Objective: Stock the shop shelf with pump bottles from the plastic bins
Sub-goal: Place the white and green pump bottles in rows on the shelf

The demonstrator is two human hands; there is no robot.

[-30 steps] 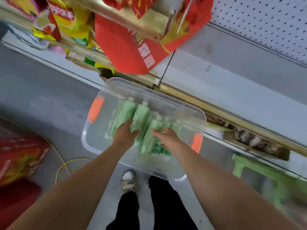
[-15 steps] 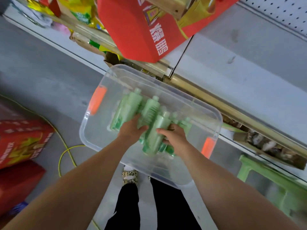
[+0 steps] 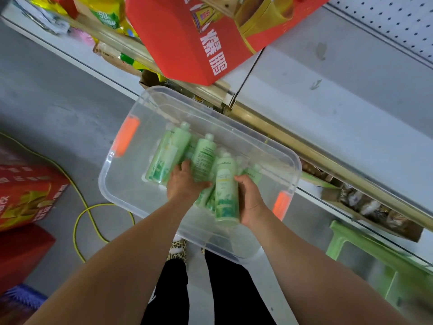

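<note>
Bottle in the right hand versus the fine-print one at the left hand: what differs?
The right hand grips its bottle by the side, full length showing; the fine-print bottle has its base hidden behind the left hand. The first shows a leaf-print face, the second small text. Both are pale green, caps pointing away.

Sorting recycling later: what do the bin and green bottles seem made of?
Bin: clear, glossy plastic, it seems; the floor shows through its walls. Green bottles: opaque plastic, probably, with a soft sheen and printed labels.
</note>
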